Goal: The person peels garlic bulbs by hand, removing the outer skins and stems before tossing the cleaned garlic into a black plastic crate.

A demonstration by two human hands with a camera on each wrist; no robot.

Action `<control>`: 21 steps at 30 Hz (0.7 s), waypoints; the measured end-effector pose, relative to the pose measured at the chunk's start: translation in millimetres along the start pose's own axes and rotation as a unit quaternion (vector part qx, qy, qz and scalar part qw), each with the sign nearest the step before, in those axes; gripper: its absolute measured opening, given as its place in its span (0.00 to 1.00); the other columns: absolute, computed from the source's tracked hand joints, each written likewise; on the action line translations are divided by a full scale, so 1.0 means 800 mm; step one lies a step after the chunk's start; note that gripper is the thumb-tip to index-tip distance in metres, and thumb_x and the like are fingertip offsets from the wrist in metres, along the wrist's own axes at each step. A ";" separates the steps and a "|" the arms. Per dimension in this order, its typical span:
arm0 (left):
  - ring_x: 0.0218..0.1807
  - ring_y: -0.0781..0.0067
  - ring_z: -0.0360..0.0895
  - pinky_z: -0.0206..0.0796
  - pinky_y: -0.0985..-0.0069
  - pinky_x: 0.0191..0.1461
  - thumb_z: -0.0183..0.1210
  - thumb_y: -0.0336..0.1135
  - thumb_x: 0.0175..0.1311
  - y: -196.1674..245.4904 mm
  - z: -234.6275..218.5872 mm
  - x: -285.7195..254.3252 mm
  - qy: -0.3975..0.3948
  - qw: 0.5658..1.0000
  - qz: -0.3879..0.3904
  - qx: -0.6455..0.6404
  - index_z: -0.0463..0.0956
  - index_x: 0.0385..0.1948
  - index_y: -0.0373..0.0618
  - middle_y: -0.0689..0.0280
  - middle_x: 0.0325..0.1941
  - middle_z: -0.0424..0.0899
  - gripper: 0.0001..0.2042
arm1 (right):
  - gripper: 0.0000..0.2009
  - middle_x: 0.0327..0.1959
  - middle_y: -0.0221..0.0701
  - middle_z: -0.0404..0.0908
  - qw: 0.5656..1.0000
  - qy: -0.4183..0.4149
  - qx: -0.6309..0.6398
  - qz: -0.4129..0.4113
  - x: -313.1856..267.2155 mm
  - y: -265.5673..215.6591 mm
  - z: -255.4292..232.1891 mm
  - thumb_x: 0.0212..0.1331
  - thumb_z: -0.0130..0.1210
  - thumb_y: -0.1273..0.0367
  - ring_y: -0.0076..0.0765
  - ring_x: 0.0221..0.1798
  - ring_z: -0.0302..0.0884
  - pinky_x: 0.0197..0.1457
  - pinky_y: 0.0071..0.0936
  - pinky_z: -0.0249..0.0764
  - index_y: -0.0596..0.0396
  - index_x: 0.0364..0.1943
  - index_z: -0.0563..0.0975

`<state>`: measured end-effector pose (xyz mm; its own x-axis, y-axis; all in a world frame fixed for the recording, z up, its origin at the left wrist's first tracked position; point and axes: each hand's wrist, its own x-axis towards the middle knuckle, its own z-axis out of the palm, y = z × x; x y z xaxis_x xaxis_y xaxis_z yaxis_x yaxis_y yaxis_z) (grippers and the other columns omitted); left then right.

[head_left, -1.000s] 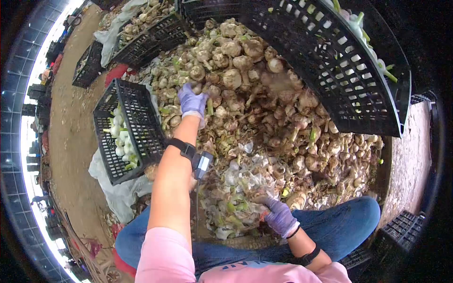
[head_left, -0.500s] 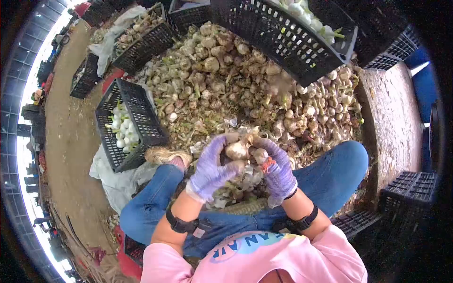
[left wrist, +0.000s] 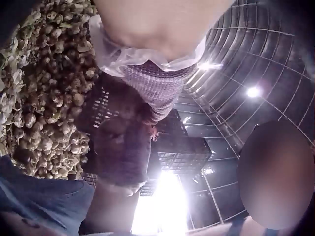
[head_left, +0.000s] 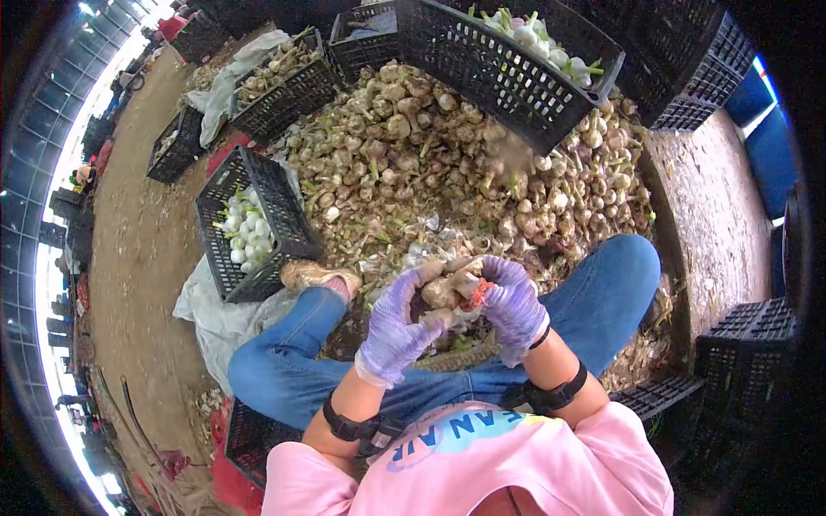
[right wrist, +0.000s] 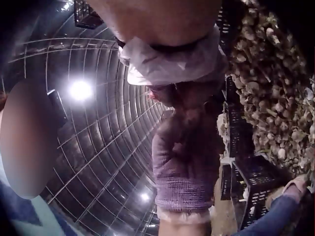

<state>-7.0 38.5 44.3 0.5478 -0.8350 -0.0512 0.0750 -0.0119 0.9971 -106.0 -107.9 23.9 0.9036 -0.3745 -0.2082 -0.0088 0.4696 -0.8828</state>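
Observation:
Both hands wear purple knit gloves and meet over the lap in the head view. My left hand (head_left: pixel 397 325) grips a dirty brown garlic bulb (head_left: pixel 440 295), its fingers and thumb curled about the left side. From the other side, my right hand (head_left: pixel 514 308) pinches the bulb's top, with an orange-red band (head_left: pixel 478 295) around its thumb. Beyond the hands spreads a big heap of unpeeled garlic (head_left: pixel 404 116). In both wrist views the gloves are dark and the bulb is hidden.
A black crate (head_left: pixel 301 258) with peeled white garlic stands tilted at the left. Another black crate (head_left: pixel 508 95) holding white bulbs leans over the back of the heap. Dark crates (head_left: pixel 744 344) stand at the right. My shoe (head_left: pixel 320 277) lies beside the left crate.
My left hand reached into the heap a second ago, then came back to the lap with a garlic bulb. Both hands now hold it together, and loose skins have left the right hand.

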 end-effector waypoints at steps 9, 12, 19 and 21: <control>0.54 0.72 0.68 0.60 0.75 0.57 0.63 0.34 0.51 -0.012 -0.008 -0.002 0.017 0.996 0.047 0.075 0.64 0.55 0.40 0.62 0.51 0.71 0.27 | 0.20 0.37 0.32 0.78 0.999 -0.047 0.007 -0.002 -0.005 -0.008 0.003 0.50 0.60 0.62 0.25 0.37 0.76 0.41 0.23 0.74 0.61 0.44 0.73; 0.51 0.70 0.70 0.63 0.74 0.55 0.60 0.36 0.53 -0.016 -0.002 0.003 0.027 0.966 0.182 0.180 0.66 0.53 0.42 0.60 0.52 0.71 0.25 | 0.24 0.40 0.31 0.77 0.996 -0.055 0.057 0.043 -0.007 -0.015 0.004 0.47 0.63 0.59 0.25 0.40 0.75 0.41 0.23 0.74 0.59 0.45 0.73; 0.30 0.79 0.75 0.67 0.83 0.26 0.53 0.62 0.53 -0.009 0.008 0.016 0.112 0.958 -0.152 -0.215 0.69 0.46 0.46 0.68 0.31 0.78 0.29 | 0.21 0.34 0.27 0.77 0.993 -0.080 0.084 -0.006 -0.001 0.018 -0.003 0.49 0.61 0.64 0.20 0.36 0.73 0.36 0.19 0.72 0.59 0.46 0.72; 0.30 0.79 0.75 0.67 0.84 0.26 0.53 0.61 0.54 -0.012 0.009 0.018 0.085 0.972 -0.123 -0.183 0.68 0.47 0.46 0.67 0.32 0.78 0.29 | 0.20 0.33 0.25 0.75 0.996 -0.004 -0.071 -0.060 0.002 0.022 -0.005 0.51 0.59 0.64 0.20 0.34 0.71 0.36 0.19 0.70 0.60 0.46 0.71</control>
<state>-5.6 22.9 34.6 0.6040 -0.7280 -0.3244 0.4950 0.0237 0.8685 -106.5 -103.4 6.3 0.9053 -0.4139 -0.0948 0.0392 0.3037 -0.9520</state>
